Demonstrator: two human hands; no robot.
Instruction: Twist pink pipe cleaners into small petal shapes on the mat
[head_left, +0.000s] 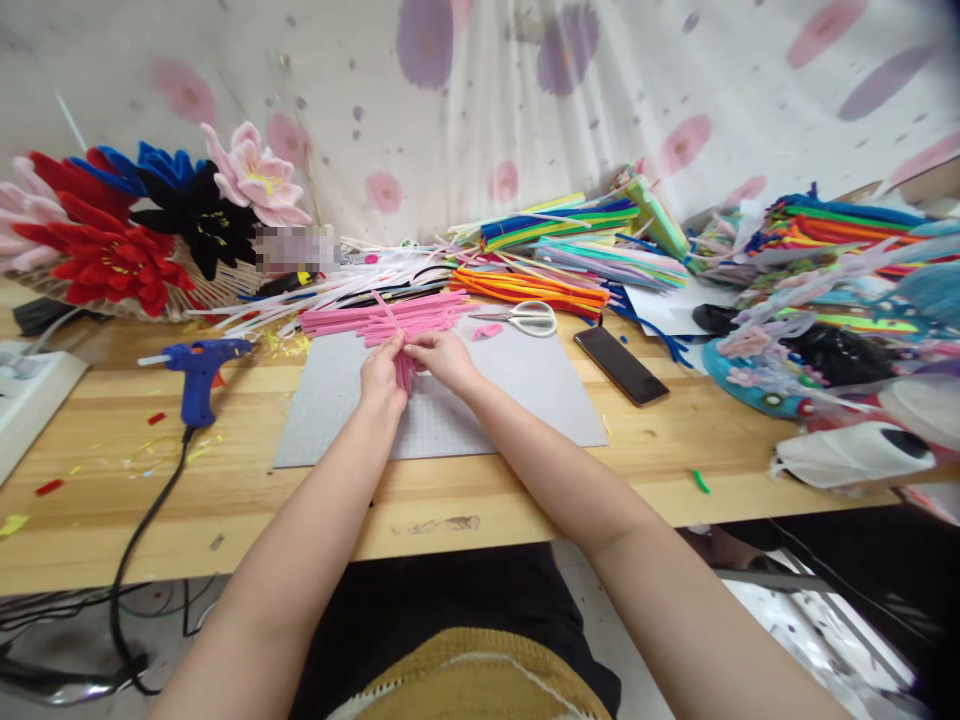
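Above the grey cutting mat (495, 410), my left hand (384, 375) is closed around a small bunch of pink pipe cleaners (405, 374), whose ends hang below the fingers. My right hand (442, 360) pinches at the same bunch from the other side, its fingertips meeting the left ones. One pink strand sticks up past the fingers. Just behind the hands lies a pile of pink pipe cleaners (330, 320). Scissors with white handles (534, 318) and a small bent pink piece (487, 331) rest to the right of it.
A blue glue gun (199, 375) with a black cord lies left, near a white power strip (26, 395). Pipe-cleaner flowers (112, 255) stand behind it. A phone (621, 366) lies right of the mat. Orange pipe cleaners (532, 288) and other coloured bundles line the back.
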